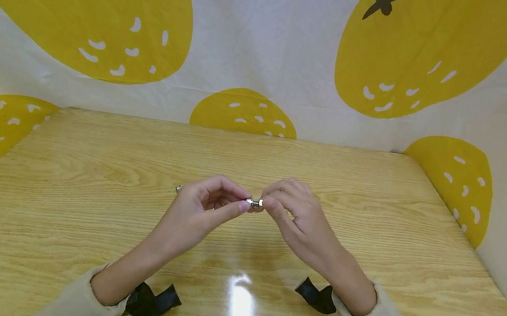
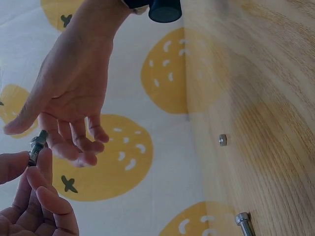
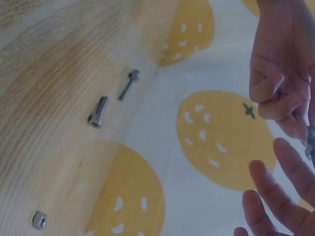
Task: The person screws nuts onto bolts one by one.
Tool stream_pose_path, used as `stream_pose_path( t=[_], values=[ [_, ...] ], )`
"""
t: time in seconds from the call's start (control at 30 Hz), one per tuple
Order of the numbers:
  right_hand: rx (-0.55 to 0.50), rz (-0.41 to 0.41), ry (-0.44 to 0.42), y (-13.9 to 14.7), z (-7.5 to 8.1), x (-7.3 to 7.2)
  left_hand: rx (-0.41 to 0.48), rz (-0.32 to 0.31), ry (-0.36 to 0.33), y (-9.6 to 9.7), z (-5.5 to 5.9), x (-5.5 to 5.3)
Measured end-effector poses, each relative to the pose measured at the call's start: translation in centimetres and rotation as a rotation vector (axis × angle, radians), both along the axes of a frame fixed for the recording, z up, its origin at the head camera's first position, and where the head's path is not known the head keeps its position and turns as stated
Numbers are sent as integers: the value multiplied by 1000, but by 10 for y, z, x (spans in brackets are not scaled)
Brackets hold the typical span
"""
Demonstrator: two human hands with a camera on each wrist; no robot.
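My left hand (image 1: 203, 209) pinches a small metal bolt (image 1: 255, 203) between thumb and fingertips. A hex nut (image 1: 260, 204) sits on the bolt toward my right hand (image 1: 304, 220). In the left wrist view, the right hand's fingers are loosely spread around the nut (image 2: 38, 141) and the bolt's end. Its thumb stands apart from the nut, with the index finger close on the other side. The right wrist view has the right hand's fingers (image 3: 275, 196) extended beside the nut (image 3: 310, 142), which is cut off by the frame edge.
On the wooden table (image 1: 84, 264), the right wrist view has a thick bolt (image 3: 98, 112), a thinner bolt (image 3: 129, 84) and a loose nut (image 3: 40, 220). A small metal piece (image 1: 178, 188) shows beside the left hand. Behind the table hangs a fruit-patterned cloth (image 1: 266, 41).
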State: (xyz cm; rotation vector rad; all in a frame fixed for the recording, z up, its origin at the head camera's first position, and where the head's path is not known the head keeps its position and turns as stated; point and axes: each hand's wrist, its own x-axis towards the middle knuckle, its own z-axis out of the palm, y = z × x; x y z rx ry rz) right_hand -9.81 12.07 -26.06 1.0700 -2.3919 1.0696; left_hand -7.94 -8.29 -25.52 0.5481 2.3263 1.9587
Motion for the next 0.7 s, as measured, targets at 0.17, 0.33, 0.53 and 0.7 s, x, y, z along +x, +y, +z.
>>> stream_pose_path(
  t=[0.17,0.33,0.53,0.7],
  values=[
    [-16,29,1,1,2,1,-22,17,5,-1,0,0],
    [-66,92,123,0,0,-2,-19,24,4,-1,0,-1],
    [-70,108,146,-1,0,-2,-17,18,12,-2,0,-1],
    [-45,81,105,-2,-1,-1,-12,15,9,-2,0,-1]
  ],
)
